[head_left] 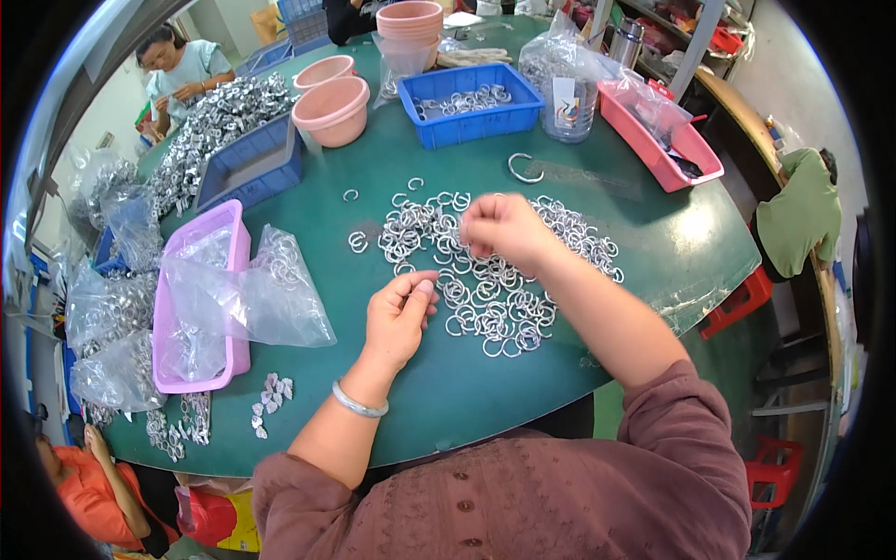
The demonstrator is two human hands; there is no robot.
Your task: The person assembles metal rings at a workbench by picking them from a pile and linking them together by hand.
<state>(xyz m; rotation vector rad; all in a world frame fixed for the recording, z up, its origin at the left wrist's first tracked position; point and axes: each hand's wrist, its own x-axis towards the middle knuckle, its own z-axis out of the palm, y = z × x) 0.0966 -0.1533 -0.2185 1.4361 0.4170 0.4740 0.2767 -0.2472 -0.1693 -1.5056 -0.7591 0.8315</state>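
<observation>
A spread of silvery open metal rings (504, 313) lies on the green table in front of me. My right hand (509, 231) is over the middle of it, fingers curled together and slightly blurred. Whatever it pinches, if anything, cannot be made out. At the near left edge of the rings is my left hand (401, 313), its thumb pressed to the curled fingers. Anything in that grip is too small or hidden. A few stray rings (357, 242) lie left of the spread, and a larger ring (525, 168) lies beyond it.
A blue tray (439, 131) with rings stands at the back, near pink bowls (327, 126). A lilac basket (241, 359) with plastic bags is at left, beside small metal pieces (271, 403). A pink basket (686, 177) sits back right. Other people are around the table.
</observation>
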